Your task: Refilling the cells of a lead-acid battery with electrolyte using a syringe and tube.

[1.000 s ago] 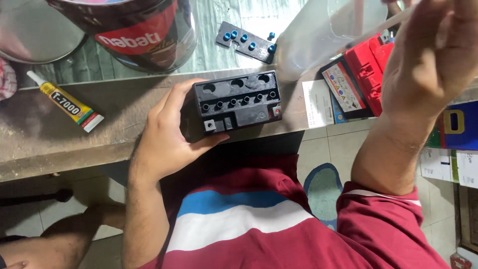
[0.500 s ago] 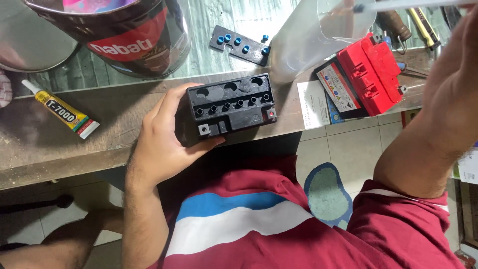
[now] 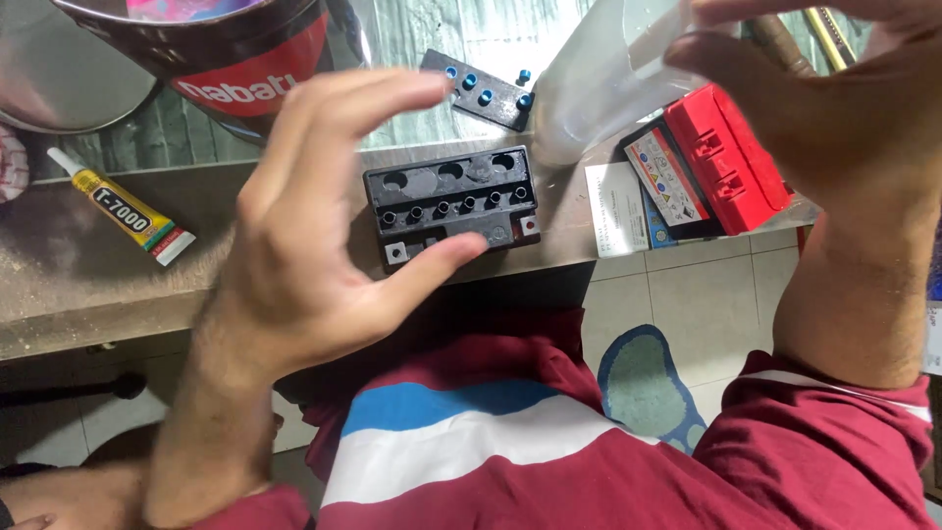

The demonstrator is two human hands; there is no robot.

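A worn grey-brown workbench (image 3: 88,285) stands over a pale tiled floor (image 3: 687,294).

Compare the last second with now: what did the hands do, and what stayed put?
The left hand let go of the black battery and lifted, fingers spread. The right hand came down and closed its grip on the clear jug. The battery, glue tube and red battery stayed in place.
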